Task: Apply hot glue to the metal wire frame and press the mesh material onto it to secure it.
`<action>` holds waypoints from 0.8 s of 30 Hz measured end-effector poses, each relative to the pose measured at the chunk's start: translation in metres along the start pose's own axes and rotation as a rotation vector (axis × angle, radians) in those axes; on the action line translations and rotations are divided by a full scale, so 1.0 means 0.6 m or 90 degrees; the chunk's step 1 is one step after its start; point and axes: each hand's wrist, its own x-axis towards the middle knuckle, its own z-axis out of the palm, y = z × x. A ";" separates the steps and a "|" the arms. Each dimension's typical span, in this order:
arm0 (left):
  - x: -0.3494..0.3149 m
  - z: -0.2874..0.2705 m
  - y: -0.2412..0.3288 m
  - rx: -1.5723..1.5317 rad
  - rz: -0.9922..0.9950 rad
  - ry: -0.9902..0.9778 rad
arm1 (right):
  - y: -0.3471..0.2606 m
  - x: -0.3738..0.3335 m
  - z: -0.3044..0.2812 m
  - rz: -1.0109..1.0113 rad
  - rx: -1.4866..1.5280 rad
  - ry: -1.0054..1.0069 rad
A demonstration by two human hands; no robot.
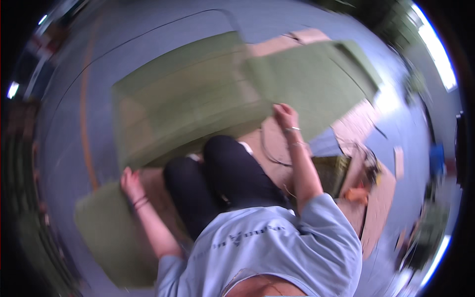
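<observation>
A thin olive-green sheet (183,94), partly see-through like mesh, spreads out in front of my knees. My left hand (132,184) is closed at its near left corner. The near right corner is pinched between the fingers of my right hand (286,117). Between the hands the near edge curves a little above my dark-trousered legs. Motion smears the fingertips and the sheet's outline. A second green sheet (307,79) lies flat beyond my right hand, next to the held one. Another green piece (111,232) rests beside my left forearm.
Cardboard pieces (356,123) lie on the grey floor (148,24) under and around the sheets. At my right are an orange object (356,195), probably a tool, and a dark cable (267,151). An orange floor line (85,114) runs along the left. A blue container (436,153) stands far right.
</observation>
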 end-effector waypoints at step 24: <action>-0.021 0.044 -0.041 -0.001 0.083 0.018 | -0.015 0.012 -0.059 0.038 0.080 -0.069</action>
